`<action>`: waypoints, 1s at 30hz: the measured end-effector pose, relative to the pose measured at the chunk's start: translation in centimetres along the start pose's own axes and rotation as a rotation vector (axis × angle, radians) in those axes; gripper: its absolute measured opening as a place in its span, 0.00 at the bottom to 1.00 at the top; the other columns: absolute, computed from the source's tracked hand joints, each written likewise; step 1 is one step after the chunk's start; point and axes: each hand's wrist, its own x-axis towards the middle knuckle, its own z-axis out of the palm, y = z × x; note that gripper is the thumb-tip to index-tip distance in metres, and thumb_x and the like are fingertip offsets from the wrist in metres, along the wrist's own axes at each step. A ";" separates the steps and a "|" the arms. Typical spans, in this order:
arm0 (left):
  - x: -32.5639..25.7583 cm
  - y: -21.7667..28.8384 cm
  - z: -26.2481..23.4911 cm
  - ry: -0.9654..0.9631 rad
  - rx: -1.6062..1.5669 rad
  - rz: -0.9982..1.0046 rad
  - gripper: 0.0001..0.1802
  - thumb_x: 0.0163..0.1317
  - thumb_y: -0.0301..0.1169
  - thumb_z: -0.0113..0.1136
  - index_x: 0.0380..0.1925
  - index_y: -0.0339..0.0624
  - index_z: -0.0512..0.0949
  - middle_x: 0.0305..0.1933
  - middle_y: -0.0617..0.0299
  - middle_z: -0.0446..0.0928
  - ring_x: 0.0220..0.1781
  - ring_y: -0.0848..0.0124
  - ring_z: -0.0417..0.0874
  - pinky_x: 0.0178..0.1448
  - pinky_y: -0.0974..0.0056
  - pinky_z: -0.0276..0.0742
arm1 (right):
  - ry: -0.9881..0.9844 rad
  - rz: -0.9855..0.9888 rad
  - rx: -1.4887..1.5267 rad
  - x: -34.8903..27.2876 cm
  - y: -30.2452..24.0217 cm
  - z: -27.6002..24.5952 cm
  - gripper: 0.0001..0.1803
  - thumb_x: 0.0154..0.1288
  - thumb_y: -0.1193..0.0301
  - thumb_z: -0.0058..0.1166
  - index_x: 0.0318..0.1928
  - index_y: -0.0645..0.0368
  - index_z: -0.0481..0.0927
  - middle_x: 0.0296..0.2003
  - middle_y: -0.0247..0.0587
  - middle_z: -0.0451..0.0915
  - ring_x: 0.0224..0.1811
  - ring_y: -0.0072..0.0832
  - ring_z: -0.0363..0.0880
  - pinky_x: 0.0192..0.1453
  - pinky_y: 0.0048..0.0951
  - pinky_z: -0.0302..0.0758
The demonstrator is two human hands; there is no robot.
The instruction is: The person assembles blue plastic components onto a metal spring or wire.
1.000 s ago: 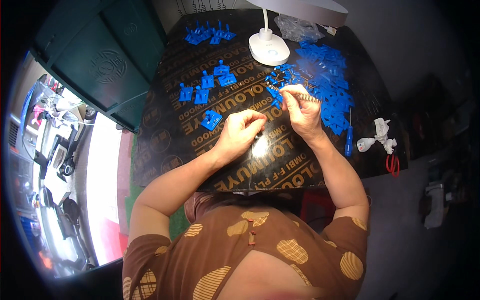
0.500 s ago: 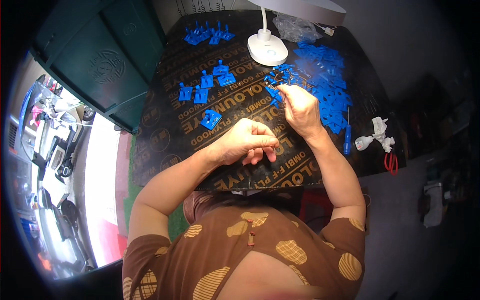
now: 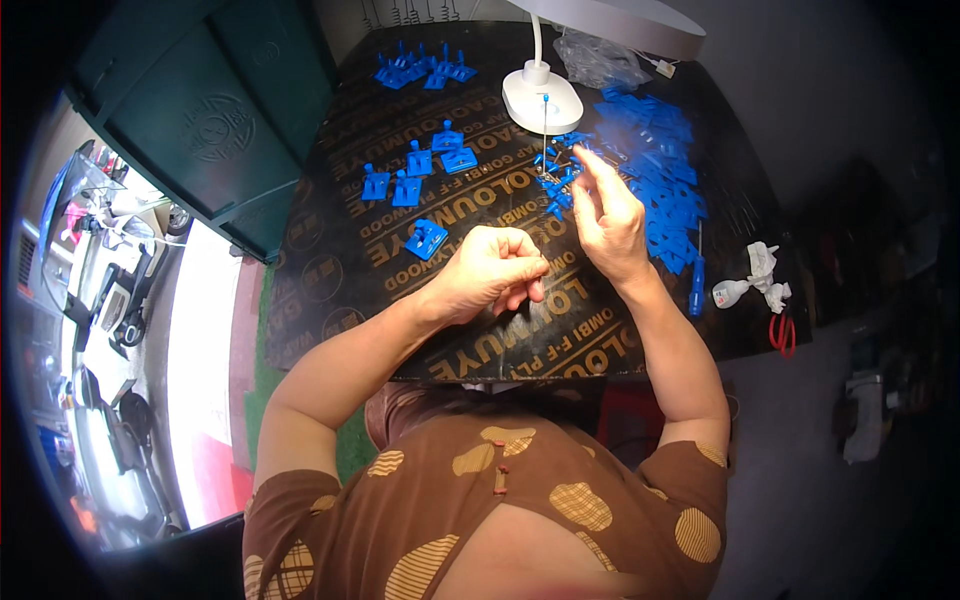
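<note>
My left hand (image 3: 495, 270) hovers over the near middle of the black table, thumb and fingertips pinched together; what they hold, if anything, is too small to name. My right hand (image 3: 608, 210) is open, fingers stretched forward, beside a pile of small blue parts with metal ends (image 3: 560, 178). Just left of its fingertips, a thin metal rod with a blue tip (image 3: 546, 130) shows upright against the lamp base, apart from the hand. Past my right hand spreads a large heap of flat blue plates (image 3: 660, 165). The nearest assembled blue piece (image 3: 426, 240) lies beyond my left hand.
Several blue pieces with upright knobs (image 3: 408, 187) stand left of centre, with another group (image 3: 425, 68) at the far left. A white lamp (image 3: 545, 105) stands at the back by a clear plastic bag (image 3: 600, 60). A blue-handled screwdriver (image 3: 697, 285) and red-handled tool (image 3: 782, 333) lie right.
My right hand has opened from a pinch over the small parts and drawn slightly right. The thin blue-tipped rod now shows by the lamp base. My left fingers have closed closer together.
</note>
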 end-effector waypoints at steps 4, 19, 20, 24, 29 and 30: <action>0.0 -0.1 -0.1 0.057 0.111 -0.011 0.09 0.62 0.30 0.60 0.26 0.38 0.74 0.23 0.58 0.80 0.15 0.82 0.73 0.16 0.78 0.65 | -0.172 0.330 0.224 -0.7 -0.5 0.2 0.08 0.66 0.73 0.54 0.36 0.66 0.81 0.22 0.40 0.79 0.21 0.23 0.76 0.27 0.26 0.73; 0.0 -1.6 0.9 0.128 0.279 -0.047 0.09 0.62 0.30 0.60 0.25 0.40 0.74 0.20 0.64 0.78 0.15 0.83 0.71 0.18 0.76 0.64 | -0.321 0.659 0.523 -1.5 -1.1 0.7 0.14 0.66 0.66 0.56 0.27 0.64 0.79 0.17 0.30 0.74 0.19 0.12 0.69 0.23 0.20 0.65; 0.0 -1.5 0.9 0.126 0.276 -0.051 0.09 0.62 0.30 0.60 0.25 0.40 0.74 0.20 0.64 0.78 0.15 0.83 0.71 0.18 0.76 0.64 | -0.324 0.684 0.539 -1.4 -1.1 0.6 0.14 0.66 0.67 0.56 0.27 0.64 0.80 0.17 0.30 0.74 0.19 0.12 0.69 0.23 0.20 0.65; 0.1 -1.8 0.9 0.142 0.317 -0.028 0.09 0.62 0.30 0.61 0.25 0.39 0.74 0.20 0.64 0.77 0.16 0.82 0.72 0.19 0.76 0.64 | -0.352 0.754 0.544 -1.2 -1.5 0.5 0.12 0.66 0.68 0.57 0.30 0.64 0.80 0.17 0.29 0.75 0.20 0.11 0.69 0.23 0.19 0.65; 0.3 -2.0 1.3 0.206 0.394 -0.033 0.09 0.61 0.30 0.61 0.24 0.40 0.74 0.20 0.65 0.77 0.17 0.83 0.72 0.20 0.76 0.65 | -0.302 0.681 0.560 -1.5 -0.8 0.7 0.10 0.65 0.70 0.58 0.34 0.65 0.77 0.19 0.28 0.74 0.21 0.11 0.68 0.24 0.18 0.66; 0.4 -1.9 1.4 0.193 0.399 -0.039 0.09 0.61 0.30 0.61 0.24 0.40 0.74 0.20 0.65 0.77 0.17 0.83 0.72 0.20 0.76 0.65 | -0.293 0.651 0.554 -1.7 -0.4 0.9 0.10 0.65 0.69 0.58 0.32 0.64 0.76 0.19 0.28 0.74 0.21 0.11 0.68 0.24 0.18 0.65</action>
